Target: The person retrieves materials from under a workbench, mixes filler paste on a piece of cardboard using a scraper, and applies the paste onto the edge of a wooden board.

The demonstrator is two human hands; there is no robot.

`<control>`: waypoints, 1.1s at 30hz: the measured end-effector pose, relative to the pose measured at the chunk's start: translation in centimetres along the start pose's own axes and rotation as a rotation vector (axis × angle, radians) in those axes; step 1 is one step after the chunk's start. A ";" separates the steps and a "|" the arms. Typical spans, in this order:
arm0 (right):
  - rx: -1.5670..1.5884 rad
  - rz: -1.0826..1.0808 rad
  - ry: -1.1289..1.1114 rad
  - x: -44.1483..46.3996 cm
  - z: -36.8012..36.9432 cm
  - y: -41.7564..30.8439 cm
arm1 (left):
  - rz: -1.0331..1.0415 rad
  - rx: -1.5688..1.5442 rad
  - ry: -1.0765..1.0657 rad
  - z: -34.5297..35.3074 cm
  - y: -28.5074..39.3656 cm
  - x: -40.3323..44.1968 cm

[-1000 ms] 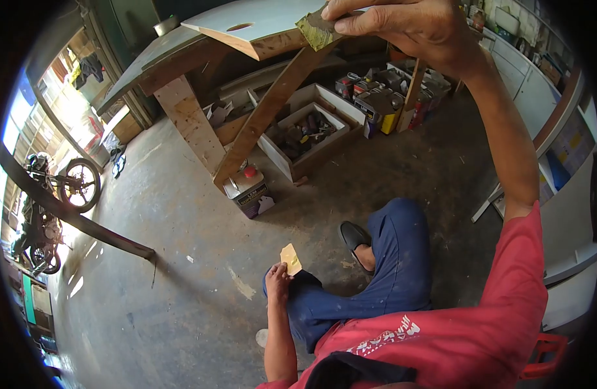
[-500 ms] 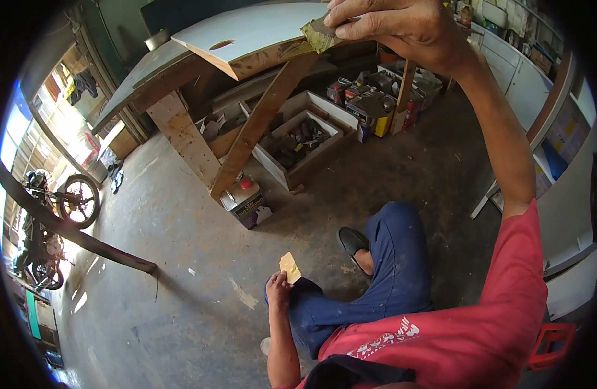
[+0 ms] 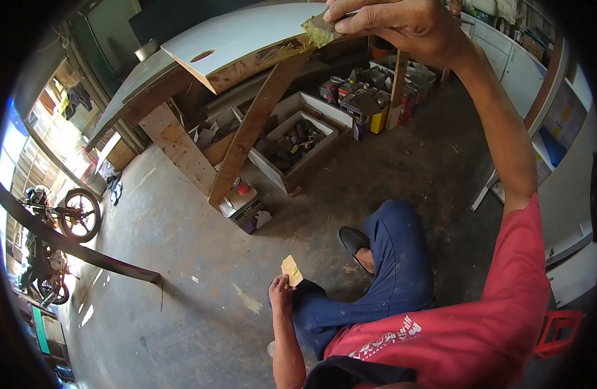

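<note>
My right hand [image 3: 402, 27] is raised at the top of the view, its fingers closed on a flat spreader [image 3: 320, 32] smeared with yellow-green putty. The spreader is at the front edge of a white-topped board [image 3: 253, 40], where yellowish putty shows on the wood. Near the board's left corner is an oval hole. Low over my knee, my left hand [image 3: 282, 293] pinches a small pale yellow card [image 3: 291, 271] with a dab of putty on it.
Slanted wooden legs [image 3: 259, 129] support the workbench. Below are a metal can with a red cap [image 3: 245, 206], a wooden box of tools [image 3: 302, 139] and several tins [image 3: 366, 104]. A motorbike [image 3: 58, 233] stands left; a red plastic stool [image 3: 558, 334] is at lower right.
The camera view has shifted slightly, so the board and bench appear further left and lower. The right hand keeps the spreader at the board's edge; the left hand still holds the card.
</note>
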State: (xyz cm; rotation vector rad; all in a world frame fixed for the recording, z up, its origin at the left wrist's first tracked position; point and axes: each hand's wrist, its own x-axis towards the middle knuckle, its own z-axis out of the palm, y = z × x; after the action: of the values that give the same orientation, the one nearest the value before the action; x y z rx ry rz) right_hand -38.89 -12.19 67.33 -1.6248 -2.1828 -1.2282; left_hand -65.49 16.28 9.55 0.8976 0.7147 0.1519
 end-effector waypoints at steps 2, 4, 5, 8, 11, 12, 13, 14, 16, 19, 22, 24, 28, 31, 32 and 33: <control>-0.002 0.005 0.000 -0.3 -0.1 0.1 | -0.003 0.000 -0.001 0.2 0.0 0.0; 0.006 0.030 0.025 -0.5 -0.3 0.1 | -0.002 -0.002 -0.001 0.2 0.1 -0.1; 0.001 0.034 0.028 -0.6 -0.5 -0.1 | 0.001 0.004 -0.004 0.3 0.1 -0.1; -0.069 0.218 0.189 -1.6 -1.0 -2.5 | 0.003 0.010 0.016 0.5 0.0 -0.1; -0.170 0.628 0.278 -3.4 0.2 -7.4 | 0.056 0.010 0.033 1.0 0.3 -0.1; -0.035 0.710 0.358 -3.3 1.1 -9.4 | 0.065 0.012 0.035 2.5 1.7 -1.1; 0.104 0.788 0.435 -3.2 2.0 -11.1 | 0.117 -0.035 -0.015 5.1 3.9 -2.4; 0.169 0.840 0.477 -3.7 3.2 -12.6 | 0.162 -0.083 -0.057 7.5 6.2 -3.9; 0.276 0.899 0.503 -4.6 5.8 -15.1 | 0.236 -0.128 -0.246 12.1 11.3 -6.6; 0.401 0.831 0.432 -4.8 9.8 -18.7 | 0.314 -0.160 -0.384 18.1 17.8 -10.8; 0.250 0.693 0.457 -4.7 12.4 -20.6 | 0.318 -0.207 -0.468 20.6 20.2 -12.4; 0.142 0.649 0.422 -4.8 13.4 -21.2 | 0.312 -0.230 -0.503 21.4 20.4 -12.7; 0.179 0.649 0.352 -5.6 14.4 -22.1 | 0.332 -0.273 -0.516 21.3 20.6 -12.6; 0.213 0.662 0.243 -7.5 14.0 -22.1 | 0.451 -0.230 -0.453 20.4 21.2 -12.3; 0.219 0.661 0.239 -7.5 13.8 -22.1 | 0.543 -0.155 -0.404 20.2 21.4 -12.3; 0.242 0.733 0.276 -7.4 13.2 -22.0 | 0.596 -0.159 -0.355 20.6 21.8 -12.8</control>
State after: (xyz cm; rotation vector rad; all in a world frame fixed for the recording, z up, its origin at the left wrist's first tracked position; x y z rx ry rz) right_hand -50.38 -10.18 43.36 -1.7705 -1.3097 -0.8570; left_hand -58.72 11.16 41.09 0.9323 0.0884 0.5550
